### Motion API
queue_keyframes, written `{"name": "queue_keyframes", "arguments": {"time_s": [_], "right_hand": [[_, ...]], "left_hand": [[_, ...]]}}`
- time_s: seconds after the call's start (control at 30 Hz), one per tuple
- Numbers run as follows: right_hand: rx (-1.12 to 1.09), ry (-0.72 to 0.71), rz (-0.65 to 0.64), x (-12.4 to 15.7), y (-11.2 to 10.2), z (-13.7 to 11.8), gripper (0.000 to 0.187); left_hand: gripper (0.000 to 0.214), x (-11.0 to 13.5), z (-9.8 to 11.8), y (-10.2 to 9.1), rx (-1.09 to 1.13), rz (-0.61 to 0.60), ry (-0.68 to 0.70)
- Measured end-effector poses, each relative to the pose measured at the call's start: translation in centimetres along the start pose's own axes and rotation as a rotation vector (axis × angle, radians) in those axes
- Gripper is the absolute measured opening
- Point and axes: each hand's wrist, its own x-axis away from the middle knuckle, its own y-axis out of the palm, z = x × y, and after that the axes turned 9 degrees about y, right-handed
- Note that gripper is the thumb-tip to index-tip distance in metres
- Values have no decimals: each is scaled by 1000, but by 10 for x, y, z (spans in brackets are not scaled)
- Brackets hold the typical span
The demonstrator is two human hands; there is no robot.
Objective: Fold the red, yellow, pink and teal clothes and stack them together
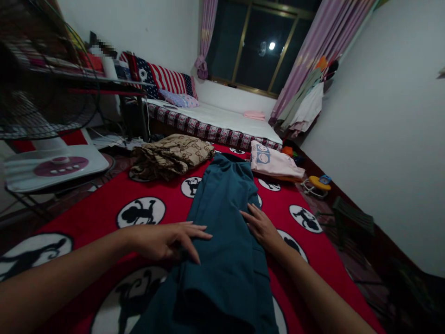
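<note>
A pair of teal trousers [222, 232] lies lengthwise on a red blanket [167, 190] printed with black monkey figures in white circles. The waistband is at the far end, and the legs come toward me, one partly lapped over the other. My left hand [174, 239] rests at the left edge of the trousers, its fingers spread over the cloth. On the right edge, a little farther up, my right hand [260, 225] touches the fabric with fingers stretched out. Neither hand grips the cloth.
Beyond the trousers lie a crumpled brown patterned cloth [174, 155] and folded pink clothes [276, 162]. A fan [59, 162] stands at the left. A low bed [222, 113] lies under the window. A yellow stool [318, 184] and a dark chair [352, 218] are at the right.
</note>
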Motion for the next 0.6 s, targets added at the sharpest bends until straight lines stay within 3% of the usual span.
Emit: {"name": "queue_keyframes", "arguments": {"time_s": [0.17,0.23,0.33,0.43,0.53,0.6], "right_hand": [[-41,-110,-45,34,-27,-3,52],[7,-156,-84,45,-37,-6,59],[44,-233,-127,54,-47,-20,66],[71,-403,-225,57,-50,-39,73],[104,-635,-317,55,-45,-52,61],[121,-691,-244,43,-40,-52,44]], "left_hand": [[48,12,-9,-1,-133,220,-47],[52,9,-17,-3,-224,248,-38],[57,0,-26,-9,-323,197,9],[62,-6,-29,-14,-390,80,103],[56,-10,-32,-15,-364,3,196],[43,-18,-39,-15,-276,56,218]]}}
